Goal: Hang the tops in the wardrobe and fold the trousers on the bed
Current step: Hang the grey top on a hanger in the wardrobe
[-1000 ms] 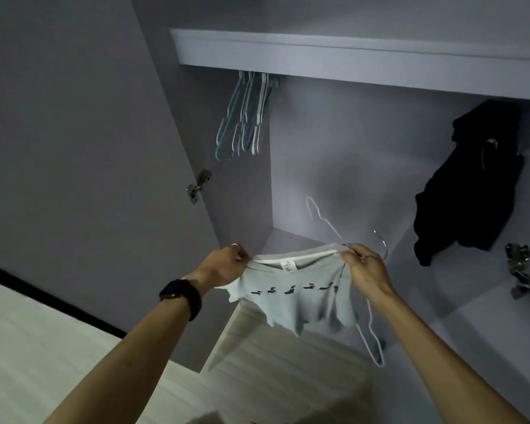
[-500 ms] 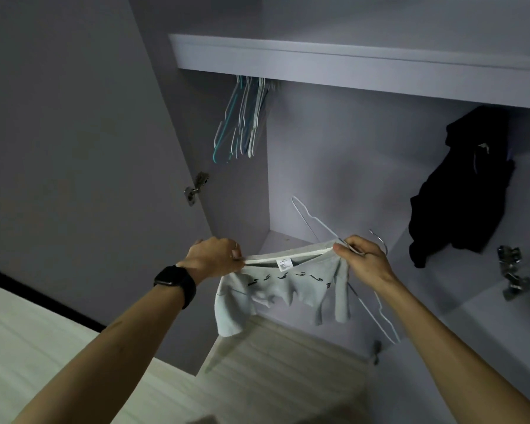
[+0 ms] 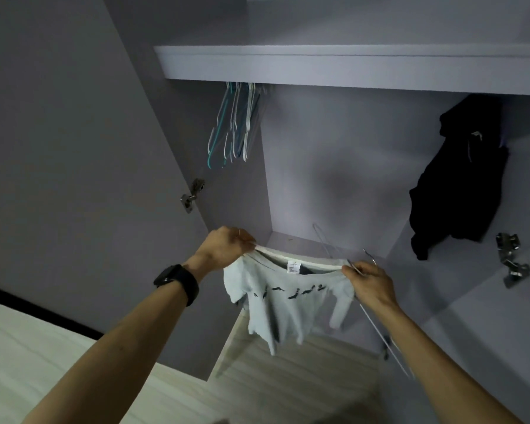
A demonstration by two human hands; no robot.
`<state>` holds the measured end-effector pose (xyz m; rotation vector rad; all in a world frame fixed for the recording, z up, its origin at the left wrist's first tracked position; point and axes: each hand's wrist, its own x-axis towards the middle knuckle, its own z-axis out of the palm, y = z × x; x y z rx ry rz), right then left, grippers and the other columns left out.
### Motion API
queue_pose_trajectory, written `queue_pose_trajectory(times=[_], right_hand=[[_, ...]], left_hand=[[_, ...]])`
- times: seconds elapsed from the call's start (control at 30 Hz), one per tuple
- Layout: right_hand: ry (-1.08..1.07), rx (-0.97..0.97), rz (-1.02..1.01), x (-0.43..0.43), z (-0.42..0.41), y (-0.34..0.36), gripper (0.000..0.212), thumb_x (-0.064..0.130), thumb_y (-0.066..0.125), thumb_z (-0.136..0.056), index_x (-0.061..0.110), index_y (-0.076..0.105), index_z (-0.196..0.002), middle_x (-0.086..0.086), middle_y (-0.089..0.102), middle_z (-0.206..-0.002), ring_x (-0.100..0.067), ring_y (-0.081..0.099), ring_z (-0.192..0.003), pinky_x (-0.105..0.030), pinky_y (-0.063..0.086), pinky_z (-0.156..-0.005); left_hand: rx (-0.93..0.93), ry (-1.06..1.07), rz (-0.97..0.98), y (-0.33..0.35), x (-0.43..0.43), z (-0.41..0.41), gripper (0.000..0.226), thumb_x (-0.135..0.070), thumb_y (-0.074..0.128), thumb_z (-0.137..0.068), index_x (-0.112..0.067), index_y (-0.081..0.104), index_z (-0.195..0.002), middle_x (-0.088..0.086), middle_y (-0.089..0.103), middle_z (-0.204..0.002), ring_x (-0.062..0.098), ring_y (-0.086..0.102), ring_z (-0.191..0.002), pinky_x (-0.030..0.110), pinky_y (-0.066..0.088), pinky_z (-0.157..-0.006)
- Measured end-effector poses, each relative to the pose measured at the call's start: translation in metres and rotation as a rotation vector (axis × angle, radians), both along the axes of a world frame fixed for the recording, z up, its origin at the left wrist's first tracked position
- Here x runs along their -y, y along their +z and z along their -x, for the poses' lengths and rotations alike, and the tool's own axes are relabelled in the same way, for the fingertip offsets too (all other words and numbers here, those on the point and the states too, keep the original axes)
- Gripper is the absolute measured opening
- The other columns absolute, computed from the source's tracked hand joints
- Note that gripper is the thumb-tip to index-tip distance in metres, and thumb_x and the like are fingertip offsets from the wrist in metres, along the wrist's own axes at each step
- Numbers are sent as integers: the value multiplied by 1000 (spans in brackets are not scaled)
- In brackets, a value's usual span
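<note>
Head view, looking into the open wardrobe [image 3: 334,179].

Left hand [image 3: 227,249], centre of frame: fingers curled, pinching the left end of the collar of a pale grey top [image 3: 282,304]. Watch [image 3: 178,283] on that wrist.

Right hand [image 3: 371,283], right of centre: fingers curled round the other end of the collar, together with a wire hanger [image 3: 377,328]. The hook shows just above the knuckles and one wire runs down and right below the hand. How the fingers split between cloth and wire: cannot tell.

Top: collar stretched between the two hands, neck opening towards the camera, white label visible inside. The body and one sleeve hang loose below, in front of the wardrobe's lower edge, clear of the floor [image 3: 288,387]. A dark printed row crosses the chest. The hanger's far shoulder loop shows behind the collar; whether any of it is inside the neck cannot be told.

Upper left of the compartment: spare hangers [image 3: 233,123] bunched under the shelf [image 3: 349,65]. Right of frame: black top [image 3: 459,185] hanging. Hinge [image 3: 192,191] on the open door [image 3: 74,148] at left.
</note>
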<state>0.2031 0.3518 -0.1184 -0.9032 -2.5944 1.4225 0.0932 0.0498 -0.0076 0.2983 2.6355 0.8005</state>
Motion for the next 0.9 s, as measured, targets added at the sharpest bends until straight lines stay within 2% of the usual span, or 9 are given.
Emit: queue_pose_trajectory(times=[0.13, 0.23, 0.33, 0.47, 0.57, 0.67, 0.73, 0.8, 0.9], right_hand=[[-79, -11, 24, 6, -5, 14, 39, 48, 53, -99, 26, 70, -72, 4, 69, -80, -21, 65, -83, -28, 42, -71], [-305, -266, 328, 10, 2, 56, 53, 49, 53, -100, 26, 71, -56, 13, 56, -54, -4, 49, -52, -22, 38, -56], [-444, -518, 742, 12, 12, 121, 53, 37, 65, -90, 19, 56, -41, 7, 35, -45, -8, 29, -39, -23, 26, -41], [-482, -840, 1125, 15, 20, 197, 36, 16, 53, -89, 21, 47, -53, 6, 37, -46, -9, 20, -36, -19, 16, -34], [-457, -961, 1193, 26, 25, 230, 28, 9, 46, -90, 16, 46, -63, 6, 34, -45, -8, 19, -36, -21, 14, -35], [-435, -1033, 1212, 40, 33, 245, 38, 5, 44, -90, 17, 48, -54, 5, 33, -42, -8, 20, -35, -20, 16, -36], [-426, -1069, 1171, 46, 41, 244, 46, 4, 45, -85, 22, 48, -43, 4, 33, -41, -9, 21, -37, -20, 17, -39], [-389, -1065, 1095, 50, 52, 239, 38, 9, 48, -74, 23, 46, -39, 4, 32, -41, -10, 22, -39, -21, 15, -42], [-295, -973, 954, 51, 66, 223, 27, 16, 50, -64, 22, 45, -38, 3, 32, -41, -12, 23, -40, -22, 15, -44]], left_hand=[[-87, -60, 39, 33, -35, 2, 12, -33, 60, -90, -42, 69, -91, -12, 71, -106, 18, 62, -107, 32, 47, -97], [-255, -164, 189, 52, -54, 4, 18, -44, 48, -84, -45, 64, -94, -15, 68, -96, 21, 62, -100, 39, 41, -100], [-369, -236, 248, 70, -63, 9, 31, -52, 40, -78, -47, 65, -96, -18, 72, -99, 18, 63, -96, 36, 35, -96], [-365, -215, 200, 93, -62, 19, 25, -54, 45, -74, -51, 65, -87, -19, 72, -93, 15, 64, -92, 36, 48, -98], [-363, -158, 127, 111, -63, 23, 25, -56, 49, -73, -47, 69, -85, -18, 71, -91, 14, 65, -92, 33, 54, -90], [-354, -115, 38, 128, -67, 23, 29, -58, 54, -74, -42, 74, -86, -16, 71, -88, 10, 65, -88, 28, 54, -77], [-338, -126, -13, 135, -69, 22, 19, -52, 62, -82, -40, 76, -87, -16, 71, -87, 2, 64, -84, 16, 47, -66], [-350, -120, -63, 141, -68, 21, 13, -44, 65, -88, -39, 77, -88, -17, 71, -87, -6, 63, -81, 4, 40, -58], [-406, -72, -153, 149, -62, 23, 10, -41, 66, -89, -41, 75, -84, -19, 71, -81, -13, 59, -82, -1, 39, -59]])
